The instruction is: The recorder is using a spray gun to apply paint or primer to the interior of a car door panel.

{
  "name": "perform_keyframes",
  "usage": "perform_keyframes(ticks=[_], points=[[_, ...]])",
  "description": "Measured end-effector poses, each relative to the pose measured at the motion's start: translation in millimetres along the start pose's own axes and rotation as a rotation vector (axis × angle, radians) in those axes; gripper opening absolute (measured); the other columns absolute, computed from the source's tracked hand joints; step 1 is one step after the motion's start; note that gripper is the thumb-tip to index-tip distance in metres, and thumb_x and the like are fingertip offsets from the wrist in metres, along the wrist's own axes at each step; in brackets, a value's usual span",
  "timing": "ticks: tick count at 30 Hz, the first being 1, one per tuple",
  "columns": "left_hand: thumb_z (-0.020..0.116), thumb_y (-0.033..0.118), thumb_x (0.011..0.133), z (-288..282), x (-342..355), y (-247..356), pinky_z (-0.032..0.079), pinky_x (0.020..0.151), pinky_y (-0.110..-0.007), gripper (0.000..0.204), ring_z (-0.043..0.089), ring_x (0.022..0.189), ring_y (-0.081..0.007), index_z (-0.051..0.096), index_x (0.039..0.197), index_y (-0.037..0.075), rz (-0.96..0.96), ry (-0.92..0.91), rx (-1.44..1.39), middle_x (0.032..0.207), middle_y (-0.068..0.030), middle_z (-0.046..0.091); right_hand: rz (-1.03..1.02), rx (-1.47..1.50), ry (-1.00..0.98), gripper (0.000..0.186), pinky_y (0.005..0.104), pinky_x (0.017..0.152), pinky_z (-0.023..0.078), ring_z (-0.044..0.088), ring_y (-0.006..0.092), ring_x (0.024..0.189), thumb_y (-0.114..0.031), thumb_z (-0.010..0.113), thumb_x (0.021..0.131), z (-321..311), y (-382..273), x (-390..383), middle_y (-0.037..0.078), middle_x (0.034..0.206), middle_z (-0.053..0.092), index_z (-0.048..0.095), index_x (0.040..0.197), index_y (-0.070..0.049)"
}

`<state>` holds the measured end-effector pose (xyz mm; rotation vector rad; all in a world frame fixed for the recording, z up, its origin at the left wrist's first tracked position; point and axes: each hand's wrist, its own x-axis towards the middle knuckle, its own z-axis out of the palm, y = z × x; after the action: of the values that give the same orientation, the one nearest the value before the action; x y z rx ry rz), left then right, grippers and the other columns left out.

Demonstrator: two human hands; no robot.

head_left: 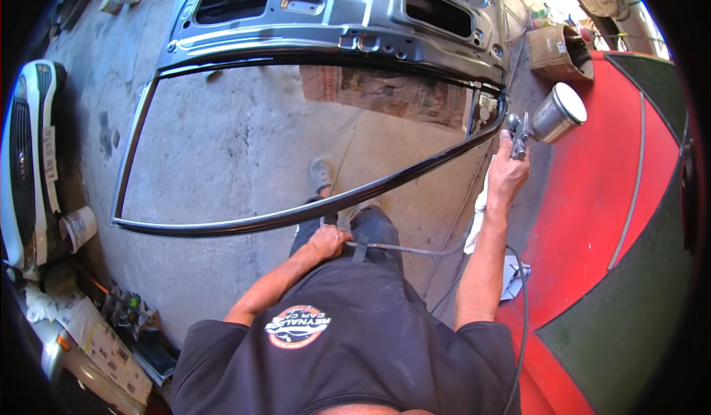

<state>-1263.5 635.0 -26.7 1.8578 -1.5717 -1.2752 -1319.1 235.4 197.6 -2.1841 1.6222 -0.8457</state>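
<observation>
My right hand [506, 181] is closed around the grip of a spray gun [520, 137], whose metal cup [555, 115] tilts up and to the right. The gun is beside the right corner of a car door's black window frame [318, 206]. Beyond the frame stretches the grey inner shell of the car door [326, 35], with its large openings. At my waist, my left hand [329, 242] is wrapped around a grey air hose [415, 251] that runs right, toward my right forearm. A white cloth [476, 222] hangs by my right wrist.
To the right lies a large red panel [592, 185] with dark sections, and an open cardboard box [554, 54] beyond it. A car bumper [28, 170] and a white bucket [78, 228] stand at the left. Brown cardboard [385, 93] shows through the window opening. Hoses trail across the concrete floor [222, 141].
</observation>
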Motion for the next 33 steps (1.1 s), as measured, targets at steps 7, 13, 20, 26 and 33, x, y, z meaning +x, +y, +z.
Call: perform_keyframes(ticks=[7,13,20,26,33], points=[[0.061,0.009,0.08,-13.1,3.1,15.0,0.056,0.087,-0.048,0.036,0.072,0.095,-0.0351,0.077,0.111,0.014,-0.005,-0.011,0.038,0.098,-0.0124,0.075,0.261,0.04,-0.329,0.047,0.0471,0.076,0.051,0.07,0.0336,0.081,-0.044,0.069,0.099,-19.5,19.1,15.5,0.019,0.088,0.074,0.072,0.106,0.003],[0.061,0.008,0.079,-13.2,15.7,25.2,0.056,0.086,-0.049,0.037,0.072,0.095,-0.0365,0.076,0.112,0.013,-0.051,-0.024,0.024,0.098,-0.0135,0.075,0.007,0.143,-0.109,0.041,0.0447,0.073,0.051,0.067,0.034,0.079,-0.037,0.071,0.099,-17.9,30.8,22.9,0.02,0.09,0.072,0.07,0.106,0.003],[0.06,0.007,0.079,-13.0,38.5,44.2,0.056,0.086,-0.049,0.038,0.071,0.097,-0.037,0.076,0.112,0.012,-0.111,-0.027,0.024,0.101,-0.0138,0.075,-0.012,0.108,-0.042,0.04,0.0479,0.07,0.051,0.066,0.0398,0.074,-0.036,0.072,0.099,-30.8,51.2,42.4,0.021,0.084,0.072,0.069,0.105,0.003],[0.059,0.006,0.078,-8.4,52.7,55.6,0.056,0.086,-0.049,0.039,0.071,0.097,-0.0376,0.077,0.112,0.011,-0.148,0.02,-0.001,0.102,-0.0157,0.075,-0.043,0.194,-0.162,0.041,0.0438,0.064,0.051,0.065,0.0279,0.066,-0.038,0.07,0.1,-36.1,52.1,53.1,0.016,0.078,0.071,0.071,0.116,0.0],[0.061,0.006,0.078,-15.7,71.1,75.5,0.055,0.075,-0.048,0.025,0.071,0.085,-0.0408,0.073,0.1,0.006,-0.258,-0.019,-0.268,0.089,-0.0201,0.073,0.098,0.185,-0.293,0.049,0.045,0.064,0.051,0.066,0.0265,0.063,-0.047,0.07,0.098,-21.1,78.3,123.5,0.014,0.075,0.07,0.073,0.103,0.001]])
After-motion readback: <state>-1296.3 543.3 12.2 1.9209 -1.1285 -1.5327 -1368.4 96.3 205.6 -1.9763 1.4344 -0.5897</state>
